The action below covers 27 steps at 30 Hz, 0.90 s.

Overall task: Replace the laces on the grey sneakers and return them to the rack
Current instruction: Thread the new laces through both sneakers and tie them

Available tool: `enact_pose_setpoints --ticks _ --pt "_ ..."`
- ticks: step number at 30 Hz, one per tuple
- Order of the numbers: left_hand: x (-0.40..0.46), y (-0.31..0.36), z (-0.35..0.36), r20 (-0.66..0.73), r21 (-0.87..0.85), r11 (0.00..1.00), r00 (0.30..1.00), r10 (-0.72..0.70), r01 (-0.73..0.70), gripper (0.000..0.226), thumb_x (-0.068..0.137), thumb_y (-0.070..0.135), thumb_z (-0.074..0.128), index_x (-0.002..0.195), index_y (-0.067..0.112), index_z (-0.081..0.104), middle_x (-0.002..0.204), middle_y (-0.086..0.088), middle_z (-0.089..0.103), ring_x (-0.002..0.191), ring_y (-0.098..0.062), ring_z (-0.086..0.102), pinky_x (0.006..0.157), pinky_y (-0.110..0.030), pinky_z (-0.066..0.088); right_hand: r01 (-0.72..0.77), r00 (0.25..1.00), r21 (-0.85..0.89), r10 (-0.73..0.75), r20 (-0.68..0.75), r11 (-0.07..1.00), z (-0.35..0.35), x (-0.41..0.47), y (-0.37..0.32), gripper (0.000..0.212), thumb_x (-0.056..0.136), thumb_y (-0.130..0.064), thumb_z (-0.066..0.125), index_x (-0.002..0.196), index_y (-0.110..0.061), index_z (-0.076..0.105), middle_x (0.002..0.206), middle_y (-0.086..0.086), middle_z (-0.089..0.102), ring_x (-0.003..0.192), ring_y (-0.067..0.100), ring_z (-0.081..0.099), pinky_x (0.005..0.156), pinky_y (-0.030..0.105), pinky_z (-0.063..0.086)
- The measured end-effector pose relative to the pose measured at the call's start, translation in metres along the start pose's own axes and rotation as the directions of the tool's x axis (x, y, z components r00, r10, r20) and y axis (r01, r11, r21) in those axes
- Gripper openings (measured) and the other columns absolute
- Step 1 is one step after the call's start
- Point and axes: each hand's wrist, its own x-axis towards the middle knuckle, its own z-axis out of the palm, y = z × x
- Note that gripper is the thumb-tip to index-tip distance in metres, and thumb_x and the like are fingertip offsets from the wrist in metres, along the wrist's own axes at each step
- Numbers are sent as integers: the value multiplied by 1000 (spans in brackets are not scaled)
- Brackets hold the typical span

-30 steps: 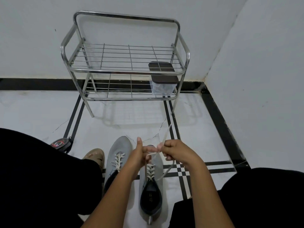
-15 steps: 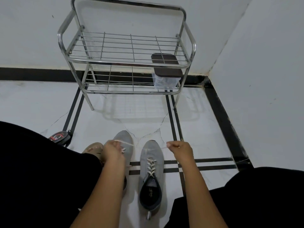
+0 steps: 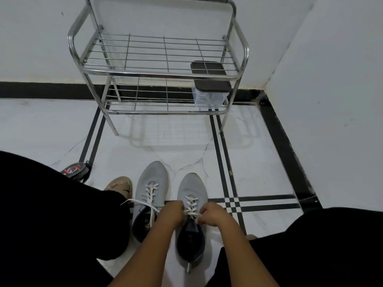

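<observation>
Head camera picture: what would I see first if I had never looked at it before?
First, two bare hands, the left hand and the right hand, pinching the white lace on the right grey sneaker at the bottom middle. The left grey sneaker sits beside it on the white floor. Behind them stands a shiny metal rack against the wall, with a dark-lidded clear box on its lower shelf.
</observation>
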Motion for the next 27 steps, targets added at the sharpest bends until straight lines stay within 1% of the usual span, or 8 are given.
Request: enact_pose_setpoints --ticks 3,9,13,16,18,22,25,27 --pt "-2 -5 2 10 -44 999 1000 -13 14 21 89 17 58 98 7 72 104 -15 70 101 -28 65 84 -29 48 -38 999 -119 38 -9 992 8 5 1 28 81 -24 74 100 -5 68 109 12 70 103 24 66 83 29 52" --pt "1 -18 6 -66 -67 985 984 -163 159 25 93 24 53 103 9 69 107 -11 69 101 -26 64 83 -33 50 -142 989 -157 134 -64 977 6 4 8 31 84 -18 53 113 -8 59 111 8 62 102 24 62 78 30 50" --pt "3 -15 10 38 -79 979 981 -188 190 20 90 16 53 100 5 66 112 -16 67 104 -29 64 79 -28 48 -162 986 174 164 2 971 7 5 9 14 84 -14 46 89 -6 56 90 11 61 72 21 59 65 28 49" --pt "7 -12 13 105 -199 965 983 -152 171 33 92 28 54 102 1 69 108 -18 70 103 -29 66 89 -31 52 -142 989 418 117 87 897 5 7 1 14 89 -8 54 75 -7 56 66 9 57 51 18 56 53 26 50" --pt "7 -13 13 81 -236 959 987 -141 156 36 95 32 53 106 1 69 109 -17 70 104 -29 66 93 -33 50 -93 994 261 76 72 961 5 15 6 17 91 -15 59 74 -11 60 70 6 61 57 14 59 58 24 49" --pt "5 -17 17 65 -231 947 975 -215 224 36 97 31 49 113 4 65 114 -15 68 108 -28 63 93 -32 49 -137 986 11 138 -90 990 12 23 21 18 92 -16 54 104 -6 63 113 14 65 106 28 63 73 26 43" --pt "8 -18 22 119 -447 847 958 -262 288 31 96 24 49 107 1 67 113 -17 67 104 -32 64 90 -34 52 -160 982 118 170 -82 980 16 24 29 29 93 -28 56 104 -3 65 93 8 66 89 25 64 62 21 42" --pt "11 -17 20 170 -711 624 940 -295 325 22 96 20 50 84 9 64 98 -15 66 84 -27 63 80 -33 52 -143 983 279 169 -74 950 11 24 26 39 92 -43 59 88 -4 65 68 2 57 64 18 58 49 22 40"
